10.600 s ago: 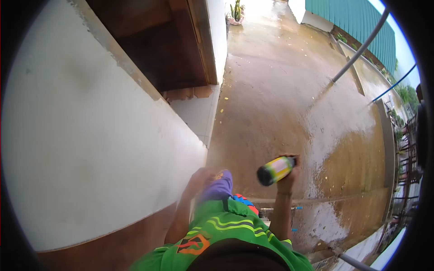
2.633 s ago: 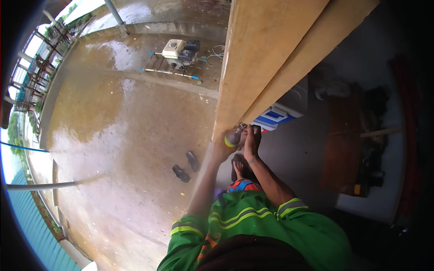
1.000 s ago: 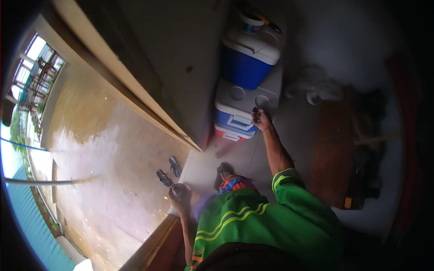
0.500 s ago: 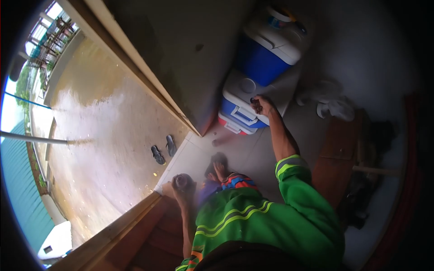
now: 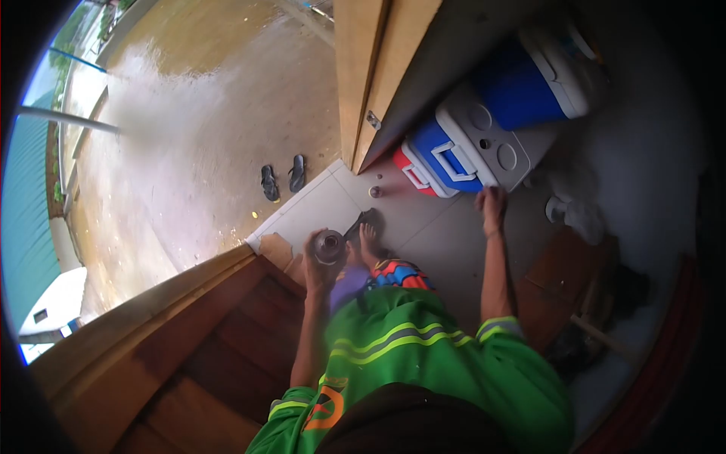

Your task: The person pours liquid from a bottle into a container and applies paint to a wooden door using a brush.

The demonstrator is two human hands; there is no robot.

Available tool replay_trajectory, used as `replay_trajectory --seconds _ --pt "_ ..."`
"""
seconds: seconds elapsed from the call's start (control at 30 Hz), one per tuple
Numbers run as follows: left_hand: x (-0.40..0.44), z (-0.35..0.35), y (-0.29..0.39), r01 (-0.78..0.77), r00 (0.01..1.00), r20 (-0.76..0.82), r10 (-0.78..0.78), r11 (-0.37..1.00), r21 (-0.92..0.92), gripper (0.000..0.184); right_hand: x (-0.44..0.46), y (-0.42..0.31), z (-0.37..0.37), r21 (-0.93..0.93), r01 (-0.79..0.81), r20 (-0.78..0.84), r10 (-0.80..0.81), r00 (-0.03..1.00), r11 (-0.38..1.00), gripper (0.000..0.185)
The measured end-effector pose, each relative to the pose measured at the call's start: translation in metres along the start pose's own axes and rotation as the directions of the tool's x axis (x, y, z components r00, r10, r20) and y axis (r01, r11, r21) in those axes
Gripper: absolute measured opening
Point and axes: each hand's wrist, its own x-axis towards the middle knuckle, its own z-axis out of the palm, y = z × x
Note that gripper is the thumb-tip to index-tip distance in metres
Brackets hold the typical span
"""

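Note:
My left hand (image 5: pixel 311 261) is wrapped around a dark brown bottle (image 5: pixel 330 247), seen from above with its round top facing up, in front of my legs. My right hand (image 5: pixel 492 206) is at the near edge of the white-lidded blue cooler (image 5: pixel 432 141). Its fingers are curled, and nothing shows in them. I cannot tell whether it touches the cooler. On that lid, between two round recesses, sits a small dark round piece (image 5: pixel 485 144), perhaps a cap.
A second blue cooler (image 5: pixel 518 87) stands on the first, and a red one (image 5: pixel 412 172) is below. A wooden door (image 5: pixel 363 83) stands left of them. Black flip-flops (image 5: pixel 283 179) lie outside on wet ground. A small brown object (image 5: pixel 375 191) is on the tiles. A wooden bench (image 5: pixel 219 348) is at left.
My right hand has drawn back from the cooler lid toward me, and the small dark round piece now shows on the lid. The view has turned. The bottle stays in my left hand.

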Motion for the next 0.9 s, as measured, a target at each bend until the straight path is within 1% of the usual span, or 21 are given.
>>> replay_trajectory --seconds 0.03,0.07,0.1,0.13,0.17,0.23,0.3,0.33,0.37,0.43,0.47,0.5,0.57,0.6,0.63,0.67,0.7,0.73,0.8,0.87,0.9 --pt "0.002 0.000 -0.002 -0.031 0.999 0.013 0.031 1.000 0.003 0.076 -0.036 0.016 0.012 0.013 0.027 0.006 -0.027 1.000 1.000 0.030" --pt "0.000 0.001 -0.005 0.035 0.999 0.024 -0.034 0.997 -0.074 0.077 -0.051 0.061 0.019 0.043 -0.069 0.027 0.068 0.997 0.997 0.028" --pt "-0.003 0.003 -0.010 0.083 0.995 0.063 -0.074 0.983 -0.166 0.077 -0.056 0.126 0.024 0.060 -0.018 0.025 0.017 1.000 0.998 0.026" --pt "-0.003 0.007 -0.014 0.074 0.996 0.060 -0.061 0.963 -0.261 0.079 -0.087 0.113 0.024 0.156 -0.160 0.117 0.143 0.983 0.975 0.027" --pt "-0.003 0.009 -0.018 0.070 0.997 0.065 -0.051 0.934 -0.349 0.080 -0.091 0.136 0.036 -0.031 -0.192 0.050 0.193 0.980 0.981 0.027" --pt "0.002 -0.006 -0.009 -0.110 0.990 0.071 0.118 0.988 -0.106 0.082 -0.126 0.070 0.039 0.044 -0.146 0.055 0.143 0.988 0.988 0.023" --pt "0.001 -0.009 -0.014 -0.143 0.987 0.068 0.145 0.989 -0.029 0.083 -0.104 0.059 0.027 0.067 -0.004 -0.010 0.005 1.000 0.998 0.020" --pt "0.001 -0.013 -0.012 -0.125 0.987 0.098 0.128 0.991 -0.041 0.084 -0.097 0.036 0.022 0.072 0.060 -0.034 -0.058 0.998 0.996 0.018" --pt "0.000 -0.020 -0.004 -0.114 0.987 0.108 0.117 0.993 -0.036 0.084 -0.097 0.006 0.011 0.069 0.077 -0.059 -0.073 0.996 0.995 0.013" --pt "-0.001 -0.028 0.005 -0.092 0.988 0.123 0.093 0.996 -0.017 0.083 -0.086 -0.033 -0.005 0.127 0.226 -0.126 -0.211 0.969 0.966 0.013" --pt "-0.001 -0.031 0.000 -0.132 0.984 0.123 0.128 0.991 0.022 0.080 -0.082 -0.055 -0.013 0.162 0.319 -0.169 -0.293 0.941 0.934 0.014" --pt "-0.002 -0.034 0.000 -0.120 0.985 0.129 0.116 0.992 0.024 0.079 -0.078 -0.078 -0.021 0.193 0.410 -0.215 -0.370 0.904 0.891 0.015" --pt "-0.006 -0.038 0.002 -0.087 0.987 0.136 0.083 0.996 0.026 0.078 -0.069 -0.138 -0.046 0.057 0.546 -0.269 -0.514 0.815 0.836 0.020" --pt "-0.009 -0.038 0.003 -0.122 0.986 0.115 0.117 0.992 0.037 0.078 -0.066 -0.178 -0.057 0.002 0.609 -0.298 -0.581 0.758 0.793 0.022" --pt "-0.012 -0.039 0.007 -0.112 0.988 0.108 0.107 0.993 0.046 0.078 -0.062 -0.220 -0.068 -0.055 0.664 -0.322 -0.643 0.695 0.745 0.025" --pt "-0.015 -0.040 0.014 -0.104 0.990 0.103 0.098 0.993 0.056 0.079 -0.053 -0.259 -0.078 -0.095 0.684 -0.347 -0.668 0.659 0.724 0.032" --pt "-0.017 -0.039 0.017 -0.097 0.991 0.097 0.090 0.993 0.065 0.079 -0.036 -0.295 -0.088 -0.305 0.704 -0.373 -0.760 0.532 0.642 0.036" --pt "-0.019 -0.034 0.008 -0.143 0.989 0.055 0.139 0.987 0.075 0.080 -0.014 -0.326 -0.097 -0.504 0.675 -0.368 -0.841 0.397 0.539 0.040" --pt "-0.021 -0.025 0.010 -0.160 0.987 0.030 0.159 0.985 0.058 0.080 0.049 -0.373 -0.111 -0.695 0.618 -0.296 -0.929 0.220 0.368 0.048" --pt "-0.019 -0.009 0.019 -0.220 0.975 -0.017 0.221 0.973 0.065 0.080 0.076 -0.407 -0.126 -0.653 0.579 -0.162 -0.837 0.523 0.488 0.051" --pt "-0.019 -0.002 0.029 -0.206 0.978 -0.028 0.208 0.977 0.048 0.079 0.083 -0.418 -0.130 -0.657 0.558 -0.120 -0.801 0.587 0.507 0.053"
